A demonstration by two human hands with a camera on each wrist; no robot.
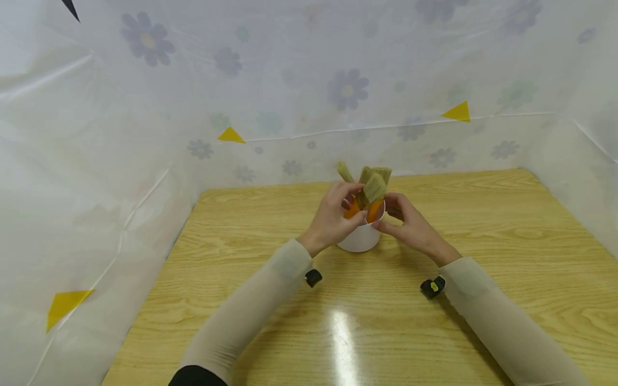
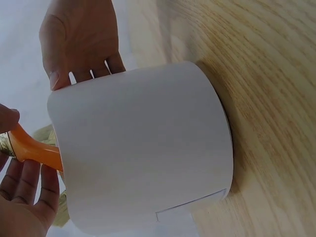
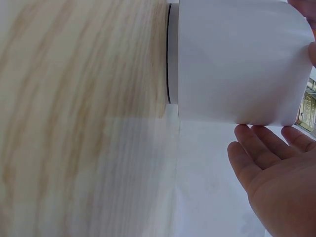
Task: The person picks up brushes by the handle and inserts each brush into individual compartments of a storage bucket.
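A white cylindrical container [image 1: 359, 240] stands upright on the table, with several paintbrushes in it, bristles up. My left hand [image 1: 333, 214] is over its near left rim and pinches a paintbrush [image 2: 37, 148] by its orange handle close to the metal band, between thumb and fingers. The lower end of that handle is hidden behind the container's wall. On the other side, my right hand [image 1: 410, 222] holds the container near its rim, thumb toward the front and fingers along the far side. Its fingertips [image 3: 259, 155] touch the white wall in the right wrist view.
The wood-grain table [image 1: 270, 225] spreads around the container. Pale flowered sheeting [image 1: 289, 80] rises behind and at both sides, marked with yellow triangles [image 1: 457, 111]. Small dark devices [image 1: 432, 287] are worn at both wrists.
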